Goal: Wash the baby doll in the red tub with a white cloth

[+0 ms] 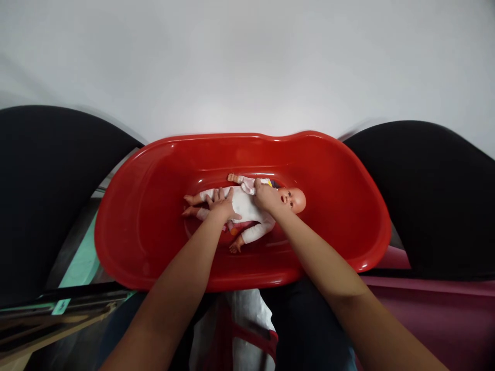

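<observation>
A baby doll (249,205) in white clothes lies on its back inside a red baby bathtub (147,196), its head to the right and bare feet to the left. My left hand (223,205) rests on the doll's hips and upper legs with fingers spread. Over the chest, my right hand (266,196) is closed around a small pale cloth (247,186), which sticks out to its left. Whether this cloth is loose or part of the doll's clothing, I cannot tell. Under the doll, a pinkish patterned piece (238,225) shows partly.
Black chair backs or seats stand at the left (58,196) and right (433,201) of the tub. Behind it rises a pale wall (247,67). A magenta surface (425,314) is at lower right, and a mint-green strip (81,257) at lower left. My legs are below the tub's near rim.
</observation>
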Available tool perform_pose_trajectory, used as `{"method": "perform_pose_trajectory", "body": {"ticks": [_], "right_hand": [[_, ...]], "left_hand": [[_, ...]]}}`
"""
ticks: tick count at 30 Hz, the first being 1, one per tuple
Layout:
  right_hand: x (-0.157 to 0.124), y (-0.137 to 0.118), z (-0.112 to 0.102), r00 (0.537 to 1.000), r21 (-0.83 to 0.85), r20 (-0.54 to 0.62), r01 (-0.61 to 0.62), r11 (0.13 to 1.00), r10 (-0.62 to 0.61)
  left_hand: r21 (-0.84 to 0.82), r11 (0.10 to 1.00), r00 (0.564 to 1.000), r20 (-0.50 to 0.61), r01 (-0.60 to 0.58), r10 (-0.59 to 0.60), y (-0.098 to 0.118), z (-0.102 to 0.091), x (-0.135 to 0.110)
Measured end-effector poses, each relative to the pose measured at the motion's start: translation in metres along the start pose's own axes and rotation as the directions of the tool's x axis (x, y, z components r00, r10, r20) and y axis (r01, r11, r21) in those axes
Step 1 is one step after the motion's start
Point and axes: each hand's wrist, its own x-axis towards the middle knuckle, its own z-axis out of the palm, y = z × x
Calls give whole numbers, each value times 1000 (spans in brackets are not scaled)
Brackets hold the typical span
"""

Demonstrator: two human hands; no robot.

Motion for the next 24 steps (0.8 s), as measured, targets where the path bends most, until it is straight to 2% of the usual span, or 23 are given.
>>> {"method": "perform_pose_trajectory", "body": {"ticks": [4,12,18,24], "right_hand": [[2,1,7,995,-37,-45,83,996,-84],[-2,-13,16,957,-72,-21,289,955,-291],[-6,-19,22,966,-101,35,259,961,-256],[-10,-23,10,967,-99,91,245,964,-236]], "left_hand": [[2,1000,1000,-12,-2,2,0,2,2],[7,1000,997,-71,-15,15,-4,12,14],[7,1000,997,-69,-14,14,-3,11,13],[16,1000,998,-63,-17,18,-3,9,9]]}}
